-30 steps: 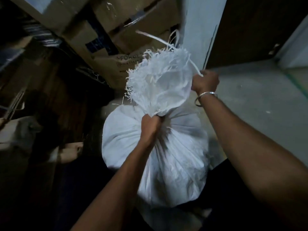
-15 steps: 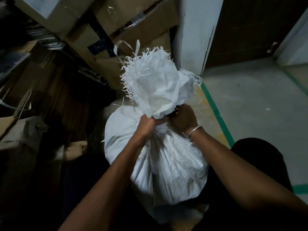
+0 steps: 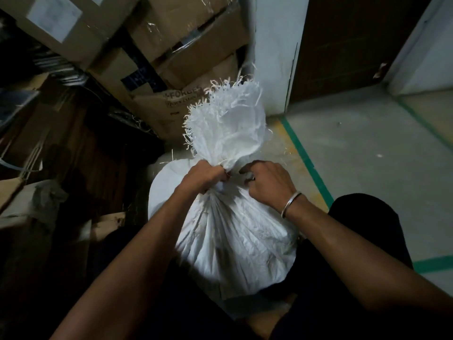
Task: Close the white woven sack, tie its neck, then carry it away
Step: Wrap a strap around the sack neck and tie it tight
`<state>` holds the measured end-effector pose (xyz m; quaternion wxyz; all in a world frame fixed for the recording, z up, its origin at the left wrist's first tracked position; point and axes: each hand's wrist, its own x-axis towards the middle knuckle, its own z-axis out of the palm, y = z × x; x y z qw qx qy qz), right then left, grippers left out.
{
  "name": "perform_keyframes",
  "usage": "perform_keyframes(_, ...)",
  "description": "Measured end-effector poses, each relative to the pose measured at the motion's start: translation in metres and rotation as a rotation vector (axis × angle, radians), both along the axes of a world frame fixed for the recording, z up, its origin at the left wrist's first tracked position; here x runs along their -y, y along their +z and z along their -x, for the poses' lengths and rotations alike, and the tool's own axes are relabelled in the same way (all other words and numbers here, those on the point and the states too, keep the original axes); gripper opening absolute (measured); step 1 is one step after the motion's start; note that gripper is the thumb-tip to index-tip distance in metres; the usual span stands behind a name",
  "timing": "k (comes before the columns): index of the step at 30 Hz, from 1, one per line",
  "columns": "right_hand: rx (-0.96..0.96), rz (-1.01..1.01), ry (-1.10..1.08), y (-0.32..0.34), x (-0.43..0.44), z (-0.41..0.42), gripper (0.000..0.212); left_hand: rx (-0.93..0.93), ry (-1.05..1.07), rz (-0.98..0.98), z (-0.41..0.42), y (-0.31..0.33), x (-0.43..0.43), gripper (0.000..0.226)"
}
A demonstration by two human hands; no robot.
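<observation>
Left hand (image 3: 206,176) grips the white woven sack (image 3: 232,241) by its neck — right hand (image 3: 267,182) curled alongside (grasp unclear).

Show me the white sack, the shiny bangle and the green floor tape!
white woven sack (image 3: 232,241), head view: pleated body.
silver bangle (image 3: 290,202), head view: band on wrist.
green floor tape (image 3: 304,158), head view: stripe's middle.

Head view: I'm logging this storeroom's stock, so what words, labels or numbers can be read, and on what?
"FORBES": printed on the cardboard box behind the white woven sack, last letters faint.
Line beneath it: too blurred to read.
Dark blue label higher up: unreadable.
White label, top left: blurred, unreadable.
The sack itself: no text.
</observation>
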<state>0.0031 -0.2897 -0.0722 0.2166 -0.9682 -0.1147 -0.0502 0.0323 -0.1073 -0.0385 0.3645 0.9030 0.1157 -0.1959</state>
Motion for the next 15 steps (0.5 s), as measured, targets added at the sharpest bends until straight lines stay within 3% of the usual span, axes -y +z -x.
perform_keyframes(3,0.070,-0.028,-0.052,-0.006,-0.012,0.012,0.031,-0.027,0.008,-0.056,-0.002,0.004,-0.002,0.037)
perform_keyframes(7,0.086,-0.033,-0.013,-0.018,-0.025,0.032,0.018,-0.092,0.096,0.116,0.000,0.000,-0.010,0.052)
perform_keyframes(10,0.062,-0.008,0.063,-0.018,-0.035,0.048,0.028,-0.134,0.223,0.262,0.010,-0.008,-0.013,0.054)
perform_keyframes(15,-0.042,0.051,0.251,-0.022,-0.043,0.073,0.074,-0.106,0.383,0.395,0.022,-0.023,-0.012,0.069)
